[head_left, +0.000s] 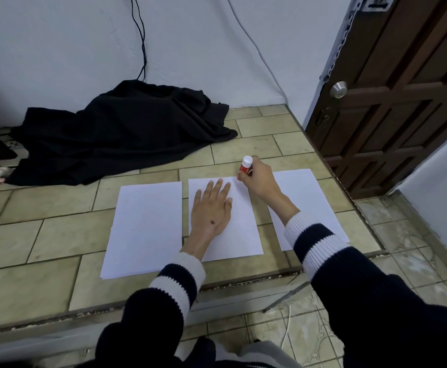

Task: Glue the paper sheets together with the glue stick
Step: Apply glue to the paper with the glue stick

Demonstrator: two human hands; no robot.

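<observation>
Right hand (258,179) is wrapped around the glue stick (245,166), fingers curled tight on its red barrel, the white end pointing up and away, the lower end down at the far right corner of the middle paper sheet (233,229). Whether the stick actually touches the paper there, I can't tell: the fingers hide it. Left hand (211,208) lies flat and spread, palm down, pressing on the far half of that same middle sheet, holding nothing. To its left, just beside and not touching, sits the left paper sheet (142,229). On the other side, the right paper sheet (304,197) lies partly under the right forearm and its striped sleeve (312,240). All three sheets rest on a tiled bench (58,235). Further back, a black cloth (121,134) is heaped against the wall, and a dark wooden door (402,102) stands at right.
</observation>
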